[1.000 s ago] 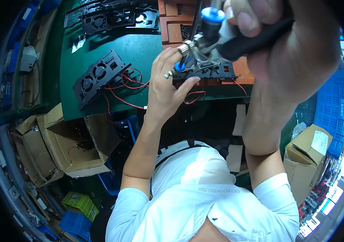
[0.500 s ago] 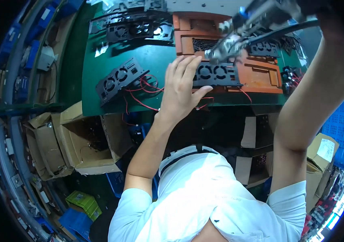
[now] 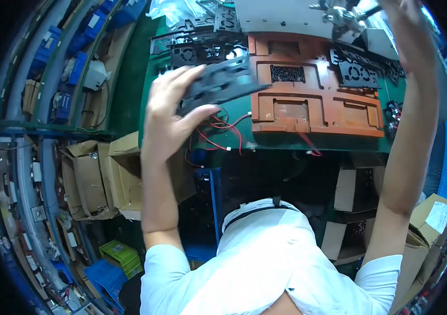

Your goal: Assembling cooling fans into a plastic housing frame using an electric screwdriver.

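Note:
My left hand (image 3: 168, 107) is closed on the edge of a black fan bracket (image 3: 223, 81), a flat plate with cut-outs. It holds the bracket tilted above the left part of the green table. Red wires (image 3: 226, 128) with small white connectors lie beneath it. My right hand (image 3: 404, 11) is raised at the top right, partly cut off by the picture's edge, its fingers not clear. Beside it is a metal tool head (image 3: 343, 17) with a dark handle. An orange fixture (image 3: 333, 107) with recessed pockets lies in front of me.
More black brackets (image 3: 359, 73) lie right of the fixture, and others (image 3: 194, 52) are stacked at the back left. Dark screws (image 3: 287, 73) fill a pocket. Cardboard boxes (image 3: 129, 181) stand below the table's left edge. Shelves with blue bins (image 3: 89, 29) run along the left.
My left hand has lifted the bracket off the fixture and carried it left. The tool has moved up and away with my right arm. The whole view has shifted.

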